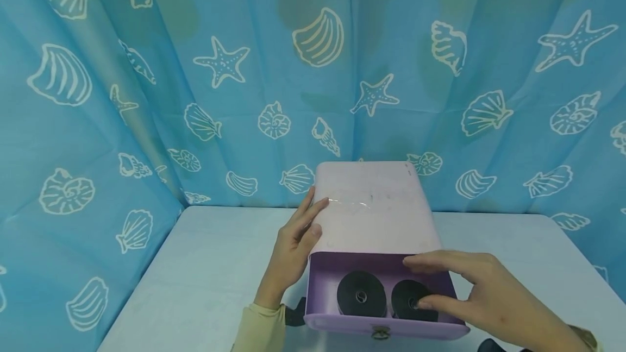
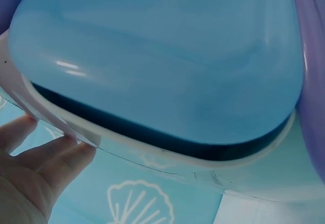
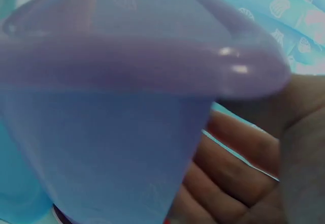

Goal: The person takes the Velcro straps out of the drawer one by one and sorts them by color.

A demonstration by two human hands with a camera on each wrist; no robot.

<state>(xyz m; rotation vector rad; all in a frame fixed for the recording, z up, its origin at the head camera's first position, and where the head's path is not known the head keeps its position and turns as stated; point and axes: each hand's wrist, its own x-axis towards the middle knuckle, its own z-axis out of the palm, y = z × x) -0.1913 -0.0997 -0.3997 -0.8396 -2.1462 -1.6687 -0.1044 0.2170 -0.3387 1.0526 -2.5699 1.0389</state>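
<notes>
The lilac drawer, probably light, stiff plastic, is best held by its front rim. Inside lie black rolls, likely firm, best taken by their edges; the right hand spreads over one, ungripping. Beyond, the left hand, fingers extended, touches the pale box.

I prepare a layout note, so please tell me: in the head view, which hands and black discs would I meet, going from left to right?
Left hand, left black disc, right black disc, right hand.

Head view looks forward and down — wrist views sit close to the same box.
</notes>
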